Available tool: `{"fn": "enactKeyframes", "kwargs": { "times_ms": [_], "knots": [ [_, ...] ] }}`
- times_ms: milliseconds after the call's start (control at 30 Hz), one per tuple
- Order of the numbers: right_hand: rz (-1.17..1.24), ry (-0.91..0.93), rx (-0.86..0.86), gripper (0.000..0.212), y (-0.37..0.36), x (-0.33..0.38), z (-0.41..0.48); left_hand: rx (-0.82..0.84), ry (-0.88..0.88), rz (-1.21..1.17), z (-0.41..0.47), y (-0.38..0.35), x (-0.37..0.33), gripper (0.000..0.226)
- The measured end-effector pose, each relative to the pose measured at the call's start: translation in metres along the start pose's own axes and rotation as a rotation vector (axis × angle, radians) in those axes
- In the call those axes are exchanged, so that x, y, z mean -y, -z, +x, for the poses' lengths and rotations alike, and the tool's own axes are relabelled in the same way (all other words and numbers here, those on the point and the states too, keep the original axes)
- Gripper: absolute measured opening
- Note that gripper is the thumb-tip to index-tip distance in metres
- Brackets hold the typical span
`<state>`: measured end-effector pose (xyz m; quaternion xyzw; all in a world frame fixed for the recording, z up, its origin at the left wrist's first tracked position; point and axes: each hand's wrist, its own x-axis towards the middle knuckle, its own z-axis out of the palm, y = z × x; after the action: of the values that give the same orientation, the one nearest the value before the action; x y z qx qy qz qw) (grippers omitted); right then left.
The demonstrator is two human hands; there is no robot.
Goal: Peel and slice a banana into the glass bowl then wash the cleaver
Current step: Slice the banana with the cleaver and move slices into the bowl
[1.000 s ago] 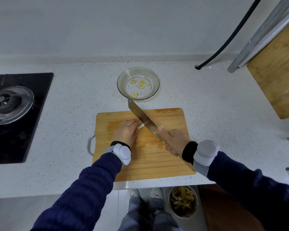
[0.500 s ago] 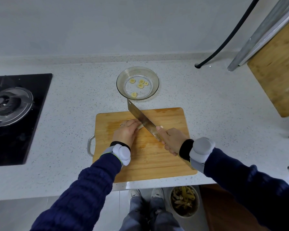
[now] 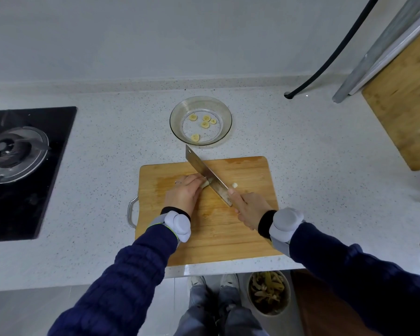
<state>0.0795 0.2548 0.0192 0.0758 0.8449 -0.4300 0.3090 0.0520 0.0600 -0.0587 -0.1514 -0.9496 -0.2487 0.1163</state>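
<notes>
On the wooden cutting board [image 3: 240,238] my left hand [image 3: 183,194] holds down a peeled banana piece [image 3: 205,183], most of it hidden under my fingers. My right hand [image 3: 249,209] grips the handle of the steel cleaver [image 3: 205,174], whose blade runs diagonally and stands on the banana's exposed end. A small cut slice [image 3: 235,185] lies on the board just right of the blade. The glass bowl [image 3: 224,117] sits behind the board with several banana slices [image 3: 205,124] in it.
A black gas hob [image 3: 22,166] with a burner fills the left of the counter. A second wooden board [image 3: 405,112] leans at the right, beside a black hose [image 3: 335,49]. A bin of peels [image 3: 268,292] stands on the floor below the counter edge.
The cleaver has shifted slightly right and down onto the banana's end, and a cut slice now lies to the right of the blade. My left hand stays in place.
</notes>
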Motion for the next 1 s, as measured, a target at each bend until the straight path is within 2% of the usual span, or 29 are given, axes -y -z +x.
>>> {"fn": "enactKeyframes", "kwargs": {
  "times_ms": [200, 400, 567, 900, 1000],
  "knots": [
    [0.086, 0.006, -0.008, 0.067, -0.003, -0.006, -0.001, -0.024, 0.003, -0.001, 0.0, 0.003, -0.005, 0.034],
    [0.079, 0.039, -0.048, 0.061, 0.007, 0.002, -0.011, -0.013, 0.007, 0.019, -0.001, 0.003, -0.004, 0.035],
    [0.069, 0.043, -0.01, 0.065, 0.009, 0.002, -0.015, -0.017, 0.015, 0.03, -0.001, 0.004, -0.006, 0.036],
    [0.071, -0.017, 0.034, 0.059, 0.009, 0.003, -0.012, -0.018, 0.01, 0.036, -0.001, 0.003, -0.006, 0.034],
    [-0.007, -0.008, 0.044, 0.06, 0.011, 0.007, -0.009, -0.013, 0.02, 0.026, -0.001, 0.002, -0.005, 0.034]
  ]
}}
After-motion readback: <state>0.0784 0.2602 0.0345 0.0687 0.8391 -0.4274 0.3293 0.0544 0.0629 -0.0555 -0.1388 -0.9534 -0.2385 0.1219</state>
